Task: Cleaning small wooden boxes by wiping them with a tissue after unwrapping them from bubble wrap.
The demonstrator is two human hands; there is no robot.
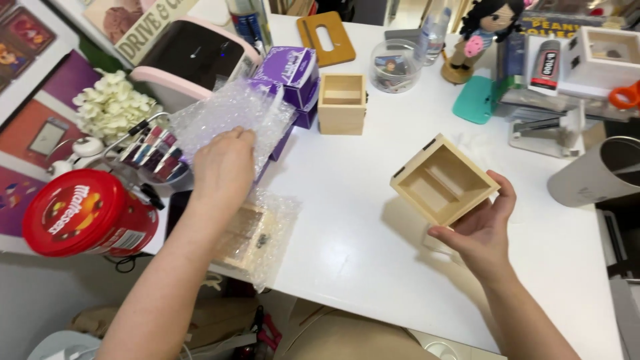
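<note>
While our left hand (223,167) lies flat on bubble wrap (230,123), fingertips hidden, our right hand (483,223) grips a wooden box (443,180) (tilted, opening toward us).

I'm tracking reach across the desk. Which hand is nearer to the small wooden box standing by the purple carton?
Left. The left hand rests on bubble wrap just left of the small wooden box; the right hand is farther, holding another open wooden box nearer the person.

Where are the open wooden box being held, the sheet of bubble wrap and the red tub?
Open wooden box (443,180): head view, on its inner floor.
Bubble wrap sheet (230,113): head view, on its middle, above the left hand.
Red tub (77,210): head view, on its lid.
</note>
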